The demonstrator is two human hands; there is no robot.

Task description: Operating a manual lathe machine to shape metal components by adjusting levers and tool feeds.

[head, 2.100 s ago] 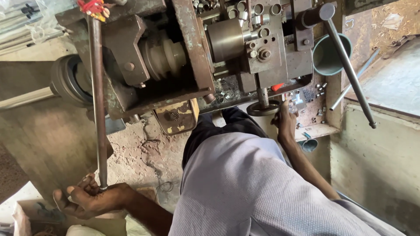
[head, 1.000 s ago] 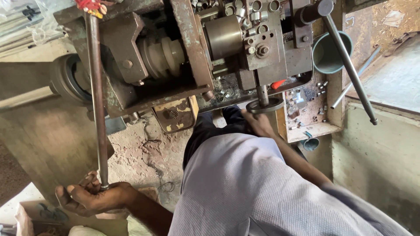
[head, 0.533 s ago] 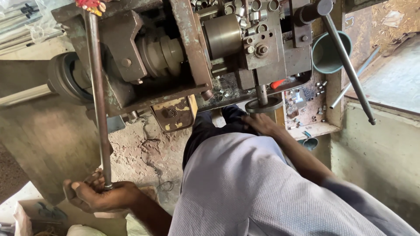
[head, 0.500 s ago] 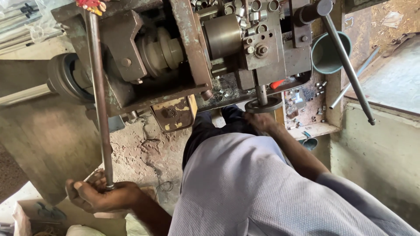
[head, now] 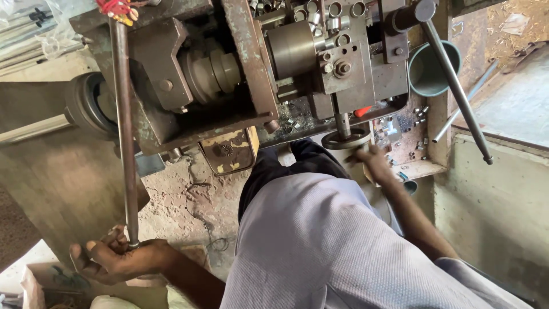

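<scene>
left hand: closed around the lower end of the long steel bar, fingers wrapped at its base, low and to the left of the lathe body.
steel bar: held near upright, slightly tilted, run up along the left face of the lathe body to a red-and-yellow tie at its top.
right hand: motion-blurred, placed at the round handwheel just under the lathe body's right part; fingers seen touching its rim, but whether it is gripped or only brushed cannot be told.
handwheel: dark, flat disc on a short vertical shaft, below the tool block of the lathe body.
spindle housing: greasy grey cylinder, seated in the middle of the lathe body.
lever rod: long, slanted, hung off the upper right corner of the lathe body, untouched.
green bucket: seen right of the lathe body, behind the lever rod.
small metal parts: scattered on the tray right of the handwheel.
yellow plate: worn, hung under the lathe body's centre.
torso: pale grey shirt and dark trousers, below the lathe body.
</scene>
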